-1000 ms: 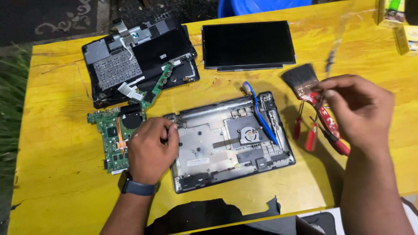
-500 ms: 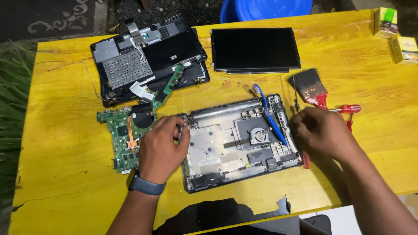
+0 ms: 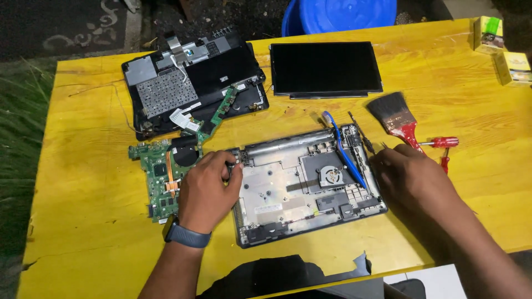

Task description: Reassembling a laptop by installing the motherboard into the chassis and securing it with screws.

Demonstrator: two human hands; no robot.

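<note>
Since a second ago the right hand [image 3: 413,177] has dropped from the air to the right edge of the laptop base [image 3: 307,185], fingers curled, whether gripping anything I cannot tell. Left hand [image 3: 208,191] keeps pressing the base's left edge, fingers bent, beside the green motherboard [image 3: 160,177]; paintbrush [image 3: 396,116] and red screwdriver [image 3: 440,142] lie just beyond on the yellow table [image 3: 83,221].

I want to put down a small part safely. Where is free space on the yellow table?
Bare patches: left of the green board, up to the table edge; and far right, below the red screwdrivers. Crowded: the middle, around the laptop base, both hands, the brush, screen and black cover.
</note>
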